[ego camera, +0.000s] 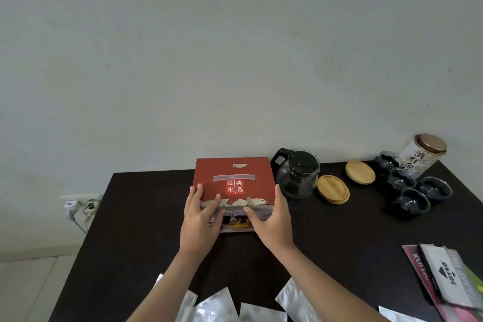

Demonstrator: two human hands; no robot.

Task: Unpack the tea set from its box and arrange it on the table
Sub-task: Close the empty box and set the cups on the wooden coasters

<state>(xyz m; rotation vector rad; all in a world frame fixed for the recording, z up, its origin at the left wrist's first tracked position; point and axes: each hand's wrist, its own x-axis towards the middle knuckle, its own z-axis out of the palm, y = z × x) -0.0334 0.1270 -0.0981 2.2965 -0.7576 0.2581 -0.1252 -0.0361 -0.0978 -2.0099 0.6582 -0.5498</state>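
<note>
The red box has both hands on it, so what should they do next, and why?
Probably set the red box aside to the bare left of the table. The teapot, wooden lids and cups already stand out on the right, the box's top looks closed, and the left hand and right hand grip its near corners.

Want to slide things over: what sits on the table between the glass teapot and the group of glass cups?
Two round wooden lids lie between the teapot and the cups, as the head view shows.
</note>
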